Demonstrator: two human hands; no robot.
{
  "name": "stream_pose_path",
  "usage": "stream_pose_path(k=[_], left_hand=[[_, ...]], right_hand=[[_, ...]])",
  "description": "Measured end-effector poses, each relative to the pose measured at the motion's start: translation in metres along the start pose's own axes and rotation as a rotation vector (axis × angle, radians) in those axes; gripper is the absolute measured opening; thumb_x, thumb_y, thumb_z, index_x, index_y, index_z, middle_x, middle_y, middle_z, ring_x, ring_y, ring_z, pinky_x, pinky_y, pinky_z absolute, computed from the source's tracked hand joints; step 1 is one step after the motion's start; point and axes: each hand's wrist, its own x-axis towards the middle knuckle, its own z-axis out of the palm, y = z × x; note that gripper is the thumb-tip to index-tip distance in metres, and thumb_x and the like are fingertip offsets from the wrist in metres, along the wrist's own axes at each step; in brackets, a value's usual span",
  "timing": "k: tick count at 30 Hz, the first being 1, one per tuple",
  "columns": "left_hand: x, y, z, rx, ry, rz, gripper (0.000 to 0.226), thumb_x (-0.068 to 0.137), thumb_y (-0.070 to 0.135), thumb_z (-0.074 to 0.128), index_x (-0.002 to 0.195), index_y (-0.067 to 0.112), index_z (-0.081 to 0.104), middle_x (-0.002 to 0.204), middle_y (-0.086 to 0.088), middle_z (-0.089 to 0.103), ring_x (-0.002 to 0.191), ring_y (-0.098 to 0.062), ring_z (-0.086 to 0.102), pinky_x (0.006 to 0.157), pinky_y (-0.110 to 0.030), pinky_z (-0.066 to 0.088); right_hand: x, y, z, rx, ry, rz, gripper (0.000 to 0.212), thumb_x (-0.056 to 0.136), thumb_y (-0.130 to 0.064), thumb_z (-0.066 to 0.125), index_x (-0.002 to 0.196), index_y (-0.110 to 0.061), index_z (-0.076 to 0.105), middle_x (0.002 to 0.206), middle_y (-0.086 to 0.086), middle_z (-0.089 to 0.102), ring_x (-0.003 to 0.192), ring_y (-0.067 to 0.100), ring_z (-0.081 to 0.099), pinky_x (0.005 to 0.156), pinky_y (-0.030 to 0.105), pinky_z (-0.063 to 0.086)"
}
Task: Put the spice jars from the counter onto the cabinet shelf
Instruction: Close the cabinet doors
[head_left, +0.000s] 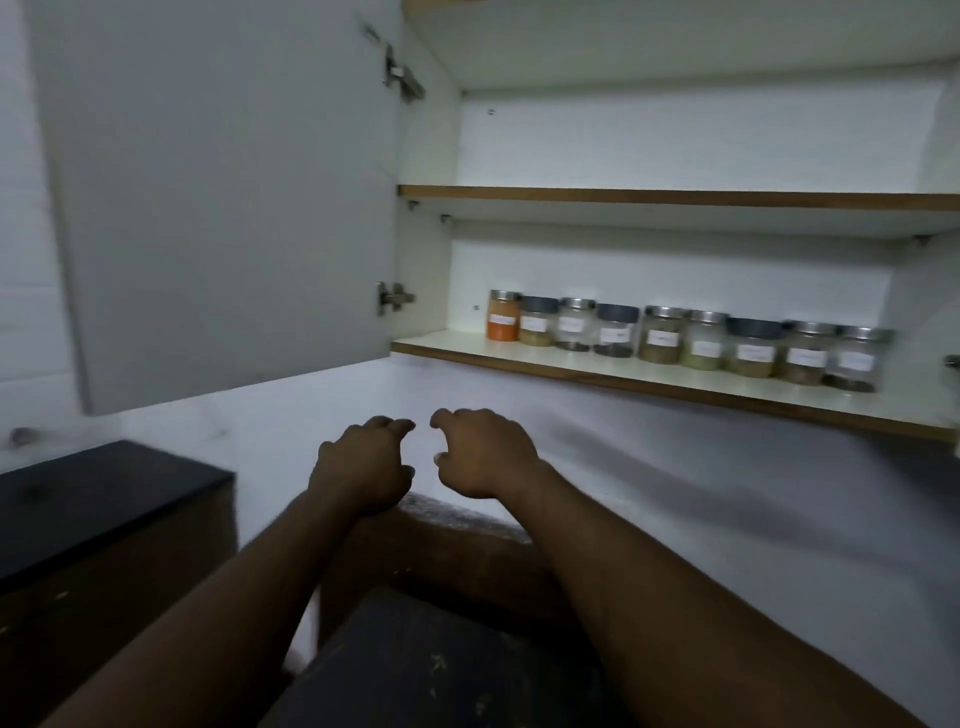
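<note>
Head view, single frame.

**Shelf:** The lower cabinet shelf (447, 347) is a white board with a brown wood edge. It carries a row of nine small clear-glass spice jars (661, 335) with white labels and steel or dark lids. All stand upright and side by side, touching or just apart, toward the back wall. The leftmost is an orange-filled jar (503, 323); the rightmost is a near-clear jar with a steel lid (856, 361). The label text is too blurred to read.

**Hands:** The left hand (363, 462) and right hand (485, 452) are raised next to each other in front of the white wall (675, 467), below the shelf. They are near each other but not touching. The fingers of both are loosely curled and grip nothing. Neither hand touches a jar or the shelf.

**Other:** The white cabinet door (223, 208) stands wide open at left. A second brown-edged upper shelf (675, 197) sits above the jar row.

**Tabletop:** Only a patch of the dark speckled tabletop (441, 675) shows between the forearms, and no jar is seen on it. The rest is out of frame or hidden.

**Progress (judgement):** With nine jars placed and both hands free, the shelving looks finished or close to it. This cannot be confirmed, since most of the tabletop is unseen. What is left is to check the tabletop for any remaining jar and lift it to the free shelf space at the left end of the row.
</note>
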Motion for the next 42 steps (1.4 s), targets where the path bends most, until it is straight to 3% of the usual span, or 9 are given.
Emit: stream_pose_path(k=[9,14,18,22,25,28,33,38,42], left_hand=[[-0.076,-0.086,-0.087,-0.04,0.244,-0.299,0.047,0.09,0.029,0.058,0.137,0.029,0.053,0.131,0.005,0.06,0.117,-0.023,0.058,0.095,-0.043,0.049],[-0.107,-0.124,-0.119,-0.057,0.535,-0.426,0.011,0.091,0.028,0.055,0.094,0.019,0.061,0.09,0.0,0.066,0.079,-0.023,0.059,0.064,-0.033,0.047],[-0.117,-0.15,-0.14,-0.143,0.728,-0.504,0.018,0.091,0.033,0.061,0.095,0.019,0.052,0.089,0.001,0.058,0.076,-0.019,0.053,0.058,-0.029,0.035],[-0.109,-0.174,-0.15,-0.312,0.582,-0.547,0.051,0.093,0.03,0.063,0.137,0.014,0.044,0.138,-0.01,0.048,0.118,-0.031,0.054,0.087,-0.04,0.046],[-0.098,-0.184,-0.153,-0.439,0.399,-0.469,0.064,0.1,0.027,0.058,0.154,0.015,0.028,0.155,-0.011,0.04,0.134,-0.032,0.049,0.104,-0.045,0.044],[-0.085,-0.189,-0.15,-0.578,0.301,-0.353,0.049,0.102,0.023,0.054,0.148,0.015,0.037,0.145,-0.009,0.053,0.124,-0.031,0.056,0.093,-0.038,0.047],[-0.072,-0.202,-0.14,-0.571,0.471,-0.391,0.041,0.104,0.04,0.044,0.136,0.015,0.053,0.132,-0.008,0.063,0.113,-0.028,0.061,0.086,-0.036,0.048],[-0.069,-0.193,-0.124,-0.555,0.547,-0.246,0.048,0.095,0.063,0.039,0.08,0.023,0.063,0.08,0.005,0.069,0.075,-0.016,0.063,0.062,-0.031,0.045],[-0.069,-0.16,-0.108,-0.629,0.542,-0.044,0.061,0.093,0.072,0.04,0.064,0.022,0.061,0.061,0.005,0.066,0.061,-0.01,0.064,0.059,-0.034,0.052]], right_hand=[[0.02,-0.133,-0.032,0.027,0.094,-0.284,0.05,0.092,-0.033,0.056,0.141,-0.027,0.049,0.132,0.001,0.062,0.121,0.029,0.055,0.079,0.039,0.042],[0.029,-0.19,-0.049,0.068,0.22,-0.393,0.041,0.091,-0.031,0.057,0.132,-0.027,0.055,0.123,-0.001,0.066,0.112,0.028,0.058,0.08,0.039,0.05],[0.038,-0.226,-0.059,0.079,0.373,-0.445,0.04,0.087,-0.026,0.06,0.127,-0.028,0.057,0.114,-0.002,0.07,0.098,0.025,0.062,0.076,0.041,0.059],[0.047,-0.25,-0.058,0.051,0.404,-0.445,0.053,0.086,-0.023,0.063,0.138,-0.028,0.052,0.123,-0.001,0.068,0.103,0.025,0.062,0.077,0.041,0.059],[0.051,-0.261,-0.055,-0.007,0.36,-0.431,0.063,0.088,-0.025,0.065,0.147,-0.03,0.043,0.134,0.0,0.062,0.112,0.027,0.059,0.08,0.042,0.058],[0.056,-0.266,-0.053,-0.049,0.338,-0.424,0.066,0.088,-0.023,0.062,0.149,-0.031,0.038,0.135,0.0,0.06,0.114,0.027,0.057,0.08,0.041,0.057],[0.056,-0.266,-0.05,0.026,0.404,-0.324,0.061,0.097,-0.026,0.056,0.152,-0.027,0.03,0.138,0.002,0.06,0.11,0.028,0.061,0.078,0.041,0.057],[0.05,-0.249,-0.053,0.313,0.56,-0.036,0.049,0.104,-0.046,0.045,0.145,-0.022,0.035,0.115,0.002,0.07,0.093,0.028,0.068,0.066,0.032,0.043],[0.039,-0.222,-0.058,0.28,0.654,0.035,0.036,0.106,-0.041,0.038,0.136,-0.023,0.046,0.107,0.002,0.073,0.088,0.027,0.068,0.064,0.031,0.043]])
